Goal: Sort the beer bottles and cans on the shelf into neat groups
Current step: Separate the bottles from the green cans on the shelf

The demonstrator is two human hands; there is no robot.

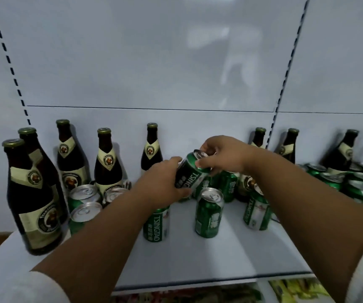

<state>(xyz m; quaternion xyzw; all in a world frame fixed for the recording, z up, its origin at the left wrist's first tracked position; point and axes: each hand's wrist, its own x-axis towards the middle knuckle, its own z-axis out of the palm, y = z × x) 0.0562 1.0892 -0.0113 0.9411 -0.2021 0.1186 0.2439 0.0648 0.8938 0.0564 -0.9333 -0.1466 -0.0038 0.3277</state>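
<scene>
Both hands are holding one green can tilted above the shelf.

The left hand is wrapping its fingers around the can's body while the right hand is pinching its top rim, probably to steady it for moving to a can group. Upright cans are standing just below, crowding the way, and brown bottles are lining the back wall.

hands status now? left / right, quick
Left hand: gripping the body of the tilted green can.
Right hand: fingers pinching the same can at its top rim.
</scene>
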